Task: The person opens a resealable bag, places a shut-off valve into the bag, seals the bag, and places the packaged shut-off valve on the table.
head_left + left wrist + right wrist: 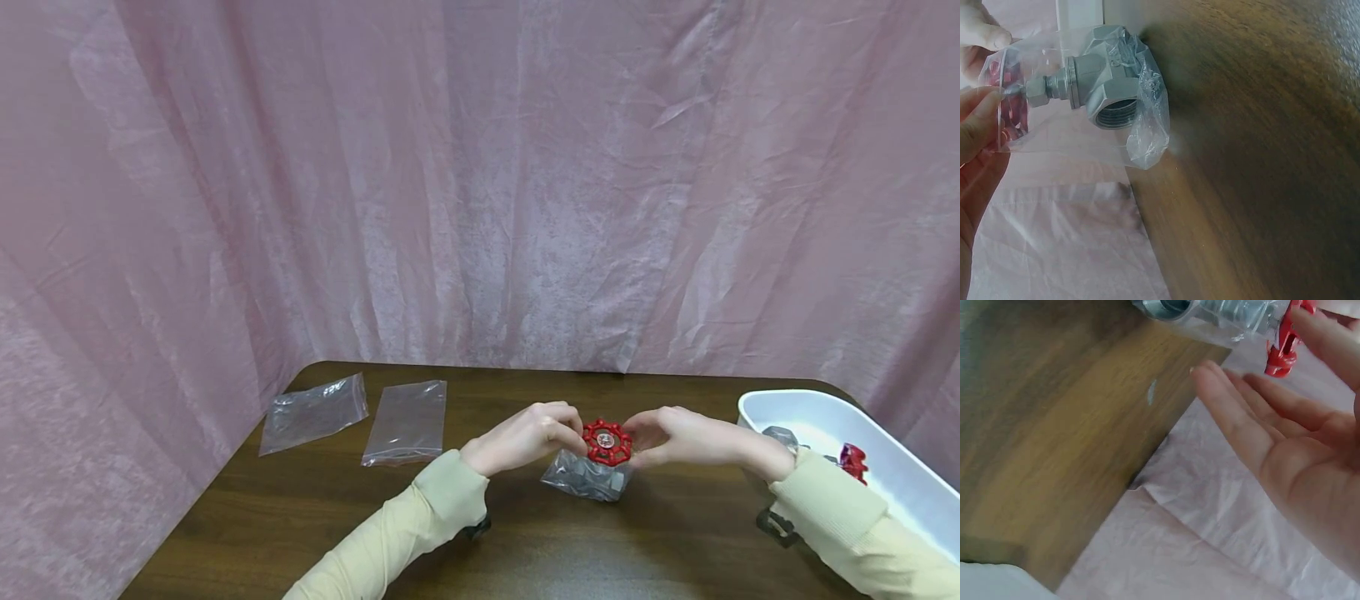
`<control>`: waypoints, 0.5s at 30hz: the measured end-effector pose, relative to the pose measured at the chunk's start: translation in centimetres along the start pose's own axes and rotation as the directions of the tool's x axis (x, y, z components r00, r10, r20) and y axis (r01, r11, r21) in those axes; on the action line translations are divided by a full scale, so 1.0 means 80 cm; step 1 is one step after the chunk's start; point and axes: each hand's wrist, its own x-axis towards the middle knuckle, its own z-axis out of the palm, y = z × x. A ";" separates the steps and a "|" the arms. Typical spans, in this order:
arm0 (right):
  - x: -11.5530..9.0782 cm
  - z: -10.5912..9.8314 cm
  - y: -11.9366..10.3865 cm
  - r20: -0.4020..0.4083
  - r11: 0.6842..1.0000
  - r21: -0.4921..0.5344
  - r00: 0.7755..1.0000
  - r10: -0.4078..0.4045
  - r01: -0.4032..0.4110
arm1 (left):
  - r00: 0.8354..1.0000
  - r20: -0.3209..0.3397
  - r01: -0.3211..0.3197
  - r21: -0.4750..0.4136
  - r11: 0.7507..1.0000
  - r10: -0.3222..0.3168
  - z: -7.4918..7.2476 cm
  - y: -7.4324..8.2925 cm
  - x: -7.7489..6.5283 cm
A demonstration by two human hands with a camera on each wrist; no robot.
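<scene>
A gate valve with a red handwheel (pixel 607 442) and a grey metal body (pixel 1107 81) stands upright inside a clear plastic bag (pixel 570 477), wheel on top. The bag's rim reaches up around the wheel. My left hand (pixel 528 439) pinches the rim at the wheel's left side, fingers curled. On the other side, my right hand (pixel 678 437) has its thumb against the wheel. The fingers (pixel 1235 406) of that hand extend nearly straight, apart from the valve body.
Two flat clear bags (pixel 315 414) lie at the left of the brown wooden table (pixel 480 542). At the right, a white tray (pixel 795 398) holds another red-wheeled valve (pixel 853 461). A pink curtain (pixel 480 183) hangs behind the table.
</scene>
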 end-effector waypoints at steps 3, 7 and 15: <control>-0.004 -0.002 0.004 0.028 0.996 0.078 0.999 0.042 -0.044 | 1.000 -0.010 0.003 0.005 1.000 -0.003 0.001 0.000 0.000; -0.003 -0.001 0.005 0.013 0.990 0.107 0.996 0.088 -0.089 | 1.000 -0.009 0.006 0.017 1.000 -0.005 0.000 0.001 0.000; 0.004 0.009 -0.005 -0.025 0.980 0.083 0.983 0.184 -0.181 | 1.000 0.009 0.008 0.016 1.000 -0.008 -0.001 0.002 0.002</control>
